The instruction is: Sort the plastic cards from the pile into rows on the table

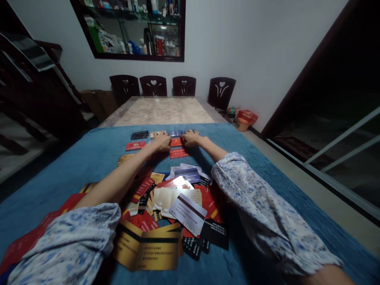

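Both my arms reach forward over a blue cloth point(80, 158). My left hand point(162, 141), fingers curled, is at the left edge of a small red card point(176, 142). At that card's right edge is my right hand point(190, 138), its fingers bent inward. A blue card point(175, 133) lies just behind, and another red card point(178, 153) just in front. To the left are a black card point(139, 135) and a red card point(135, 146). Nearer me spreads a loose pile with a silver card point(188, 213), gold cards point(158, 251) and black cards point(215, 233). My left forearm hides some cards.
The marbled tabletop point(169, 109) shows beyond the cloth. Several dark chairs point(152, 85) stand at the far wall. An orange bucket point(243, 123) is on the floor to the right. Glass shelves point(133, 16) are set into the wall.
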A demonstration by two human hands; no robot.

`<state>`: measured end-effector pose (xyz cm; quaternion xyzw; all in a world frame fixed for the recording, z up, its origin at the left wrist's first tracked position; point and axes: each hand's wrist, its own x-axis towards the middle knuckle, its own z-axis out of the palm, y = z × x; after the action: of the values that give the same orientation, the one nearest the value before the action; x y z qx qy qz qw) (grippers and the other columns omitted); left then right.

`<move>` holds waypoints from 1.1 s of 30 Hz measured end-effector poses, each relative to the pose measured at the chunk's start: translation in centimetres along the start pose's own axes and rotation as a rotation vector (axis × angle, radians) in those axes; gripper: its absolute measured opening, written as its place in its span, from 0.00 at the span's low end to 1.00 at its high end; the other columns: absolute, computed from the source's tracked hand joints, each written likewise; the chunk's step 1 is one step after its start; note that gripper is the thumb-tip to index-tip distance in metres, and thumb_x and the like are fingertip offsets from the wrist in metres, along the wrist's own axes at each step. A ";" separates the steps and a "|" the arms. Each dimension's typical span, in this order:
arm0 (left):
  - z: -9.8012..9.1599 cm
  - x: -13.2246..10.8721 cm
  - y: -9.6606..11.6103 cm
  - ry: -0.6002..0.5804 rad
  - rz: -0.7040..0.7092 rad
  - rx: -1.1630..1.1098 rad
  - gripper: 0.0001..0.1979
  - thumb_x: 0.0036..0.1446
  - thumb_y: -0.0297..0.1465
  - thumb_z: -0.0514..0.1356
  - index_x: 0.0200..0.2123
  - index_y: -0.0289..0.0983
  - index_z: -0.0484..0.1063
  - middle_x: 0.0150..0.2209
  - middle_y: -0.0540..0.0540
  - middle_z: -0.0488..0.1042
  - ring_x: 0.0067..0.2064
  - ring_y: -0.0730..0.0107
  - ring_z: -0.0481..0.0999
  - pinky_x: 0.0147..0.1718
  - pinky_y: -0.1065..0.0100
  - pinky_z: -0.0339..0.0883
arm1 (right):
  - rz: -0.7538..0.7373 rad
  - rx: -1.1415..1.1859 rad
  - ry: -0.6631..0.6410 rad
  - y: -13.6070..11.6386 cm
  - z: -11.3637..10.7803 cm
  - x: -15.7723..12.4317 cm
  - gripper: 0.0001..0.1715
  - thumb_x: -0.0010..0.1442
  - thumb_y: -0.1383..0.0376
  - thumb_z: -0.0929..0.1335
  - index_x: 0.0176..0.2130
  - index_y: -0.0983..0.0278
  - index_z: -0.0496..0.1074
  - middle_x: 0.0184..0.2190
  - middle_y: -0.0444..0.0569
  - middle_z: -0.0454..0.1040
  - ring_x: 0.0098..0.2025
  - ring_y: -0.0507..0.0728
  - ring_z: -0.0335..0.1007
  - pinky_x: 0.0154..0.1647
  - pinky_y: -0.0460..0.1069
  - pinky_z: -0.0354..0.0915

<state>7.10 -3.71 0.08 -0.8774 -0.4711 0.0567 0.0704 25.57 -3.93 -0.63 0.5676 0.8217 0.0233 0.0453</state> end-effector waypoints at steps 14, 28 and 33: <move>0.6 0.9 -0.1 -0.034 -0.024 0.018 0.19 0.50 0.27 0.59 0.47 0.37 0.78 0.53 0.32 0.74 0.60 0.41 0.65 0.56 0.40 0.60 | -0.032 -0.006 -0.058 -0.2 -0.6 0.2 0.21 0.58 0.66 0.69 0.51 0.63 0.79 0.54 0.60 0.77 0.55 0.65 0.74 0.55 0.52 0.69; 0.3 0.8 0.7 -0.085 -0.068 -0.023 0.24 0.51 0.27 0.59 0.53 0.36 0.75 0.59 0.31 0.70 0.63 0.41 0.62 0.62 0.32 0.54 | 0.006 -0.015 -0.106 -0.8 -0.5 1.4 0.21 0.57 0.64 0.69 0.50 0.66 0.78 0.51 0.61 0.77 0.58 0.66 0.72 0.56 0.55 0.69; -0.1 -0.5 1.2 -0.032 -0.061 0.022 0.24 0.53 0.26 0.57 0.55 0.35 0.73 0.59 0.31 0.70 0.65 0.43 0.61 0.62 0.33 0.54 | 0.029 -0.020 -0.072 -0.8 -0.6 0.0 0.24 0.60 0.63 0.68 0.55 0.65 0.74 0.58 0.62 0.72 0.59 0.67 0.68 0.58 0.58 0.68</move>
<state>7.83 -4.77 -0.07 -0.8609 -0.4979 0.0737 0.0740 24.72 -4.24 -0.06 0.5797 0.8108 0.0115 0.0801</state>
